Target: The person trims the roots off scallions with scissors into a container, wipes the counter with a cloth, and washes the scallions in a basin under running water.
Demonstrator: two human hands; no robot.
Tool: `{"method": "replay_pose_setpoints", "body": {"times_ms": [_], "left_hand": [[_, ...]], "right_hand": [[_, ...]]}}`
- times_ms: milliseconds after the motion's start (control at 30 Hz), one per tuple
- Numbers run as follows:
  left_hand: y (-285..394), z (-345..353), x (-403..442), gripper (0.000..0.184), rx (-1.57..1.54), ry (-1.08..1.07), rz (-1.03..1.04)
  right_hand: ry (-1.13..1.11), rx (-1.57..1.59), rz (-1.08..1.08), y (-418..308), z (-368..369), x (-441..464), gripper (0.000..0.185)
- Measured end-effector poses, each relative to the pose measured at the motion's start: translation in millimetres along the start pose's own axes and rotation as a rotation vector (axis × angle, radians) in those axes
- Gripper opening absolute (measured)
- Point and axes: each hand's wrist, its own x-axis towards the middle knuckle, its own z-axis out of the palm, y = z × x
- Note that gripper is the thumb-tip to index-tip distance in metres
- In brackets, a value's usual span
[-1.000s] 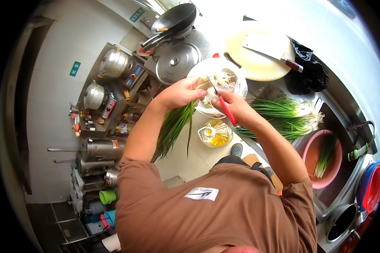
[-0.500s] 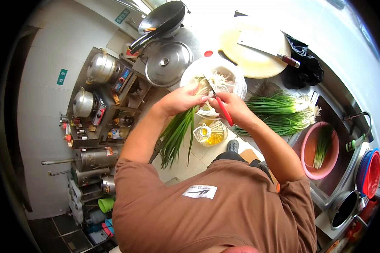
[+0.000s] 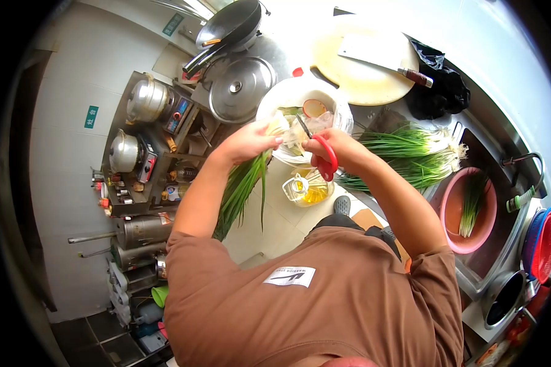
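My left hand [image 3: 248, 145] is closed around a bunch of scallions [image 3: 242, 189], the green leaves hanging down towards the floor and the white ends at the top. In my right hand [image 3: 340, 148] are red-handled scissors [image 3: 333, 160], their dark blades pointing up and left beside the white ends. Both hands are above the near side of a bin lined with a white bag [image 3: 343, 116]; pale scraps and a round reddish-rimmed thing lie inside. A heap of scallions [image 3: 410, 156] rests on the counter right of my right hand.
A round cutting board [image 3: 361, 82] carries a cleaver [image 3: 370, 54]. A pink basin [image 3: 450, 240] with scallions stands in the sink [image 3: 474, 269]. Below the bin, an oil jug [image 3: 315, 191] is on the floor. A pot lid [image 3: 239, 101] and wok [image 3: 236, 24] are back left.
The stringy roots seen at the bunch's end no longer show there, and the bin's contents are more visible. My left hand moved slightly left with the scallions; the scissor handles turned more upright.
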Motion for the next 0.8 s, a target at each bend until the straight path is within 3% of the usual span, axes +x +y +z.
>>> {"method": "replay_pose_setpoints", "body": {"times_ms": [100,200,300,367,433,533,633,700,800], "left_hand": [[11,-11,-19,0.035,0.031,0.188,-0.022],[57,6,-35,0.032,0.505,0.398,0.246],[117,71,-26,0.03,0.99,0.533,0.607],[155,118,-9,0.035,1.178,0.48,0.748],[186,176,19,0.032,1.33,0.402,1.071],[209,282,72,0.028,1.323,0.22,1.346],[206,402,120,0.024,1.222,-0.065,1.471],[181,485,159,0.03,1.325,-0.254,1.436],[109,577,215,0.044,1.297,-0.291,1.409]], "right_hand": [[-0.158,0.139,0.027,11,-3,-20,0.045],[-0.181,0.245,0.066,36,-8,-52,0.042],[-0.066,0.335,0.054,84,-29,-115,0.044],[0.035,0.482,0.037,101,-41,-165,0.047],[0.213,0.526,0.027,126,-51,-216,0.045],[0.538,0.625,-0.035,186,-64,-286,0.042],[0.804,0.773,-0.145,232,-60,-354,0.038],[0.955,0.863,-0.123,261,-52,-386,0.039],[1.125,0.858,-0.139,289,-39,-416,0.041]]}}
